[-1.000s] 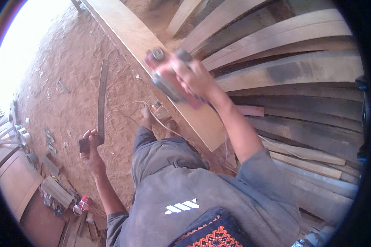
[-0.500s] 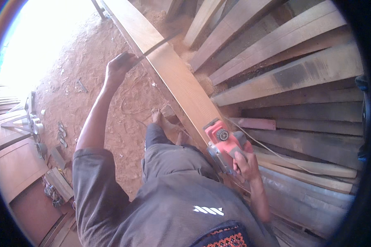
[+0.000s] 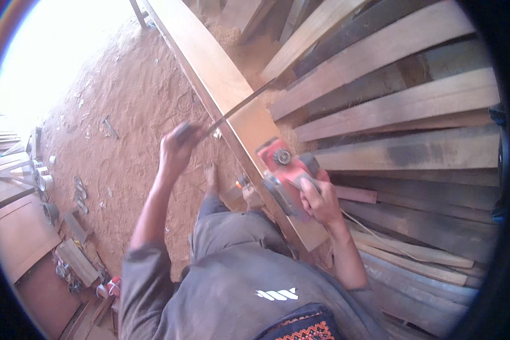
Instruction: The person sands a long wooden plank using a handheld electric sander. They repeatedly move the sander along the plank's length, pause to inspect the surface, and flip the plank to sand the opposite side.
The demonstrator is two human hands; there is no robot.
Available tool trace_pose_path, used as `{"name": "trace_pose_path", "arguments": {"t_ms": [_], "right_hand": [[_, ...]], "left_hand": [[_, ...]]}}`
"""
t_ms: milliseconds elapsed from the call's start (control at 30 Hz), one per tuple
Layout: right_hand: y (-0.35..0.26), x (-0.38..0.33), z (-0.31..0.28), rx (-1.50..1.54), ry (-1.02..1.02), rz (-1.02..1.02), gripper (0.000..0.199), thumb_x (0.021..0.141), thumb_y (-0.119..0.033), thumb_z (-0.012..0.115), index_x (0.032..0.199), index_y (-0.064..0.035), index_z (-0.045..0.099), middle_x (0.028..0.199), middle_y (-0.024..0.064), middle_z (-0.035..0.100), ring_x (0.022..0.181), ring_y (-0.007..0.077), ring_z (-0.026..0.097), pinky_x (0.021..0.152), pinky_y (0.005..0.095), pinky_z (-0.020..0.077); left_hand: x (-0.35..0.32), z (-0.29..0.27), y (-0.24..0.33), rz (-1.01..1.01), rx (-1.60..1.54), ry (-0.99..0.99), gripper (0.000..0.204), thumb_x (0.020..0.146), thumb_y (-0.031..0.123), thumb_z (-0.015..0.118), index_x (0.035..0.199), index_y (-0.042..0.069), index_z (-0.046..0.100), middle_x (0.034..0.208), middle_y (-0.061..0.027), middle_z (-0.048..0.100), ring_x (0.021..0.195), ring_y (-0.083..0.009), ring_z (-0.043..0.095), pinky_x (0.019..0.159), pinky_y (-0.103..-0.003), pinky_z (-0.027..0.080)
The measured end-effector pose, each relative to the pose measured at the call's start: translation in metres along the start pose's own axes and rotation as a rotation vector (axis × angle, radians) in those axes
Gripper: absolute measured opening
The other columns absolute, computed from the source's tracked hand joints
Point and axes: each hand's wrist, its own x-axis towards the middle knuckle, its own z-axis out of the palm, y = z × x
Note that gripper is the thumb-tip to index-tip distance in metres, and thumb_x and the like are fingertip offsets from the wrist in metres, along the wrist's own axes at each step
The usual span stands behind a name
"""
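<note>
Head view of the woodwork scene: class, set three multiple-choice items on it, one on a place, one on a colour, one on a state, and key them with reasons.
1. Where does the red electric hand planer sit?
A. on the long pale wooden plank
B. on the sawdust floor
C. on the stacked boards at right

2. What colour is the planer's body?
A. blue
B. red
C. yellow

3. How does the left hand hold the long thin flat metal strip?
A. flat on the floor
B. raised, its far end over the plank
C. tucked under the arm

Key: 1 A, the planer rests on the long pale wooden plank under the right hand; 2 B, its housing is red; 3 B, the strip slants up across the plank.
</note>
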Motion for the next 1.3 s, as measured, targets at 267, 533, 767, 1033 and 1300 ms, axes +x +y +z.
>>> {"name": "trace_pose_path", "arguments": {"t_ms": [267,533,767,1033,1300], "right_hand": [[-0.160,0.283,0.098,-0.171,-0.088,-0.192,0.050,0.107,-0.050,0.049,0.096,-0.0102,0.077,0.071,0.0091,0.070,0.063,0.0264,0.070,0.065,0.0414,0.0565],[-0.119,0.223,0.070,-0.325,-0.210,-0.412,0.043,0.108,-0.041,0.052,0.101,-0.0088,0.078,0.074,0.0044,0.071,0.067,0.0215,0.070,0.064,0.0377,0.0561],[-0.009,-0.029,0.005,-0.153,-0.030,0.090,0.041,0.106,-0.034,0.053,0.094,-0.0060,0.080,0.063,-0.0027,0.062,0.059,0.0093,0.060,0.057,0.0315,0.0475],[-0.099,0.172,0.064,-0.069,-0.072,-0.242,0.051,0.109,-0.048,0.049,0.094,-0.0057,0.074,0.058,-0.0040,0.054,0.047,0.0074,0.050,0.046,0.0290,0.0390],[-0.176,0.285,0.092,0.101,-0.119,-0.099,0.060,0.108,-0.053,0.050,0.077,-0.0050,0.071,0.060,0.0001,0.056,0.044,0.0138,0.051,0.042,0.0343,0.0426]], "left_hand": [[-0.091,-0.086,-0.002,-0.055,-0.227,0.569,0.020,0.105,0.016,0.072,0.121,0.003,0.074,0.110,-0.0061,0.078,0.103,-0.0137,0.070,0.095,-0.032,0.054],[-0.057,-0.096,-0.046,-0.142,-0.218,0.611,0.029,0.109,0.031,0.067,0.094,0.007,0.068,0.081,0.0019,0.066,0.074,-0.0064,0.059,0.068,-0.028,0.048],[-0.067,-0.044,-0.096,-0.377,-0.255,0.456,0.029,0.110,0.035,0.066,0.100,0.007,0.066,0.075,0.0013,0.064,0.066,-0.0075,0.059,0.061,-0.028,0.048],[-0.023,0.016,-0.098,-0.342,-0.082,0.218,0.023,0.106,0.023,0.070,0.116,0.002,0.067,0.088,-0.0026,0.065,0.081,-0.0113,0.059,0.072,-0.033,0.052],[0.053,0.065,-0.078,-0.351,-0.003,0.084,0.037,0.102,0.035,0.073,0.118,0.003,0.066,0.102,-0.0141,0.074,0.096,-0.0221,0.069,0.087,-0.041,0.055]]}}
